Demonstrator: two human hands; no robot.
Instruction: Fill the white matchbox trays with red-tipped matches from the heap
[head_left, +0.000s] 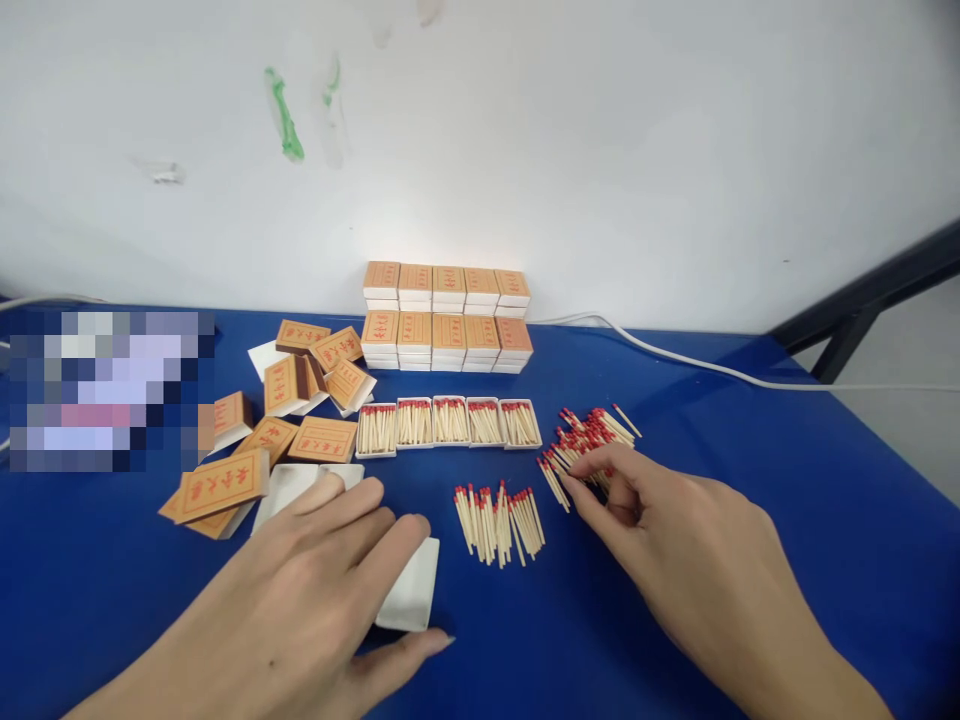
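Note:
My left hand (315, 580) lies over a white empty matchbox tray (411, 592) near the table's front, fingers closed round it with the thumb under its front edge. My right hand (675, 540) reaches into a loose heap of red-tipped matches (589, 435), its fingertips pinched among them. A small bundle of matches (499, 522) lies between the two hands. Behind it stands a row of several filled trays (448, 422).
Stacks of orange closed matchboxes (448, 317) stand at the back by the white wall. Orange sleeves (300, 400) and white trays (289, 482) lie scattered at the left. A white cable (675, 355) runs across the blue table (825, 520) behind.

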